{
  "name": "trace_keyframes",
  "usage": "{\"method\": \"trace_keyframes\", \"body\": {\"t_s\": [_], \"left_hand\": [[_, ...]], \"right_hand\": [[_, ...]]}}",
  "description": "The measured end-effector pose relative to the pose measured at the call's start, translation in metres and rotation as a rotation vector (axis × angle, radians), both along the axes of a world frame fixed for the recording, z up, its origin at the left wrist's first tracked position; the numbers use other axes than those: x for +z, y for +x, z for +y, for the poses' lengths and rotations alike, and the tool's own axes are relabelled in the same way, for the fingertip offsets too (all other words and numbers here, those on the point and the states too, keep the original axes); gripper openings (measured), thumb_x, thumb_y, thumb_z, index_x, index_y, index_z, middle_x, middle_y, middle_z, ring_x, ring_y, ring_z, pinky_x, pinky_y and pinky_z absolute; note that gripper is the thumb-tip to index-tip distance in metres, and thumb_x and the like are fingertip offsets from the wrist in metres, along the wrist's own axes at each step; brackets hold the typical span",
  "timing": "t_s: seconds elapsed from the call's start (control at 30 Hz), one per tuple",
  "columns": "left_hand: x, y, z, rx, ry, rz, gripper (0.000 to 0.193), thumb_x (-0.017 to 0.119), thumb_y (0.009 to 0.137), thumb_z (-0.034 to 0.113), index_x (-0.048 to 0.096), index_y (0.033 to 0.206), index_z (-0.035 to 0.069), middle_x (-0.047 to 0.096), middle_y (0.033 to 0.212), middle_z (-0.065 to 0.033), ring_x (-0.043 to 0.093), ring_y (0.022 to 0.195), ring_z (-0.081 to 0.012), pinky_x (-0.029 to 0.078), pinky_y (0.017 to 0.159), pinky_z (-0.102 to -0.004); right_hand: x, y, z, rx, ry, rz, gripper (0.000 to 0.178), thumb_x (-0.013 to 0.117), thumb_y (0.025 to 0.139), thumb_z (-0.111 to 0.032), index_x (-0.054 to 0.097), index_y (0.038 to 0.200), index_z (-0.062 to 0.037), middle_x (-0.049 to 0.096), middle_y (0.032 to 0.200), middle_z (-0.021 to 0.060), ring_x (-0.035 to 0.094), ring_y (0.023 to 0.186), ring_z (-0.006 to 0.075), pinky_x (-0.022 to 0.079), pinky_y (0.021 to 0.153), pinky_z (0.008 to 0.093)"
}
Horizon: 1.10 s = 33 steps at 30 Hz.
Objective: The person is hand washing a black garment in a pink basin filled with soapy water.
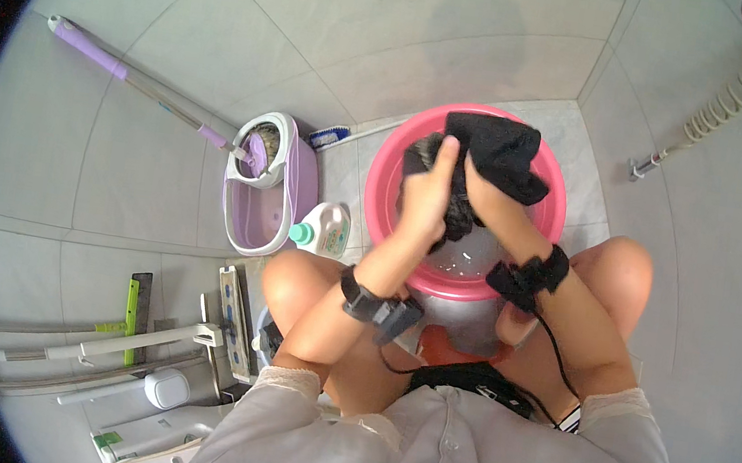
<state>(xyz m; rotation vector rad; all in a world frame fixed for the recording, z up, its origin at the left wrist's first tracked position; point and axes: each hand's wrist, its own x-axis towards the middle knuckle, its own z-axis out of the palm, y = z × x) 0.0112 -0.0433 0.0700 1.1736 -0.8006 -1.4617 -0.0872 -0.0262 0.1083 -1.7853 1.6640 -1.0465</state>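
Note:
Over a pink basin (551, 220), both my hands hold a piece of black cloth (498, 151), perhaps a garment. My left hand (429, 192) is closed on the bunched part, its thumb pointing away from me. My right hand (489, 200) grips the cloth close beside it, its fingers partly hidden under a hanging fold. One flap of cloth spreads over the far right of the basin, while a wet-looking, crumpled part hangs between and left of my hands. Cloudy water (471, 256) with some foam shows in the near part of the basin.
Left of the basin stand a white detergent bottle (326, 228) with a green cap and a purple mop bucket (301, 176) holding a mop (99, 55). A blue brush (328, 137) lies behind them. Long-handled cleaning tools (135, 318) lean at the left; a coiled hose (735, 97) hangs at the right.

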Motion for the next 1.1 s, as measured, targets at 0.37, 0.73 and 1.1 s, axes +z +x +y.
{"method": "trace_keyframes", "body": {"t_s": [0.37,0.73,1.1], "left_hand": [[-0.009,-0.023,-0.004,0.046,-0.672,-0.91,0.02,0.052,0.079,0.017,0.051,0.084,-0.003,0.052,0.078,-0.0202,0.049,0.074,-0.0363,0.038,0.071,-0.0392],[-0.015,0.004,-0.035,0.082,-0.463,-0.908,0.013,0.051,0.079,0.01,0.051,0.081,-0.003,0.053,0.079,-0.0226,0.05,0.075,-0.0391,0.04,0.064,-0.0402],[-0.015,-0.008,-0.007,-0.051,-0.914,-1.087,0.012,0.051,0.073,0.009,0.051,0.079,-0.001,0.051,0.079,-0.0221,0.049,0.072,-0.0397,0.04,0.063,-0.043]], "right_hand": [[-0.034,-0.002,-0.012,-0.468,0.531,-1.255,0.018,0.049,0.076,-0.005,0.056,0.083,0.009,0.058,0.084,0.0149,0.056,0.075,0.0241,0.044,0.068,0.0354],[-0.039,0.031,0.012,-0.453,0.553,-1.174,0.026,0.055,0.073,-0.006,0.053,0.09,0.0137,0.057,0.084,0.0171,0.056,0.076,0.0273,0.045,0.069,0.0377],[-0.028,-0.004,-0.01,-0.315,0.679,-1.557,0.016,0.045,0.075,-0.003,0.052,0.086,0.0062,0.056,0.084,0.0159,0.057,0.079,0.028,0.047,0.071,0.0389]]}}
